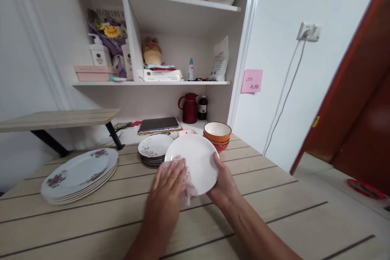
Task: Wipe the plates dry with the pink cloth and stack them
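My right hand (224, 183) grips the right edge of a plain white plate (198, 160), holding it tilted above the wooden table (274, 211). My left hand (168, 189) presses a pale pink cloth (189, 189) against the plate's lower left face, fingers lying over the cloth. Just behind the plate sit a stack of small patterned plates (152, 148) and a stack of orange and red bowls (217, 133).
A stack of large oval flowered platters (81, 174) lies at the table's left. A red jug (189, 107), a dark bottle (202, 107) and a dark tablet (158, 124) stand under the white shelves. A low wooden bench (57, 120) is at left, a red-brown door (359, 101) at right.
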`<control>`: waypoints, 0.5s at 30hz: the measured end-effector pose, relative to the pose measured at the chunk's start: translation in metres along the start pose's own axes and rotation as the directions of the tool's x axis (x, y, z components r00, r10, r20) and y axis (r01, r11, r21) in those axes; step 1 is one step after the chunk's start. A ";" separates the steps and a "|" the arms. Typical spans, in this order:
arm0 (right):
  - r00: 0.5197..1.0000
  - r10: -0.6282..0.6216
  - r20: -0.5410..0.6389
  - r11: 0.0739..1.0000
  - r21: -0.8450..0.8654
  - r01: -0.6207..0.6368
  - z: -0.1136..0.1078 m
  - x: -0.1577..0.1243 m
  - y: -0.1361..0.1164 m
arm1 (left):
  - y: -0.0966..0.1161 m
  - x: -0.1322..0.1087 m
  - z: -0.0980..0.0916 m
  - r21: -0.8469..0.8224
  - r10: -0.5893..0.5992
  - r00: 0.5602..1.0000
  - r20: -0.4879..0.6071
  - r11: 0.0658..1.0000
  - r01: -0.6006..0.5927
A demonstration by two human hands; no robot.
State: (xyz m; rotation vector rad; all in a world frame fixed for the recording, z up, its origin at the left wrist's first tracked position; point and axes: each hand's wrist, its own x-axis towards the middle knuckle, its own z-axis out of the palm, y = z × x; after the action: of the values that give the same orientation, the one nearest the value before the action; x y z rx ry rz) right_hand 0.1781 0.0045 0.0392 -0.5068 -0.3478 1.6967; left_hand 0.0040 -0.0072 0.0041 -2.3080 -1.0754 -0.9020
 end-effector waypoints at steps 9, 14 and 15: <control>0.979 0.203 -0.003 0.968 -0.150 -0.201 0.004 -0.012 0.032 | -0.015 -0.002 -0.005 0.021 -0.177 0.981 -0.079 0.984 0.180; 0.969 0.245 0.015 0.957 -0.167 -0.239 0.004 -0.012 0.041 | -0.014 -0.004 -0.003 -0.058 -0.107 0.994 -0.006 0.993 0.107; 0.968 0.249 0.014 0.957 -0.159 -0.244 0.005 -0.012 0.041 | -0.012 -0.004 -0.004 -0.076 -0.081 0.997 0.014 0.994 0.082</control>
State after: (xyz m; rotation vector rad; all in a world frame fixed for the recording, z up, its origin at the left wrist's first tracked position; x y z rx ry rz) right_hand 0.1423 -0.0148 0.0244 -0.6590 -0.4601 1.9313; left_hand -0.0089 -0.0039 0.0053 -2.3481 -1.1660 -0.9786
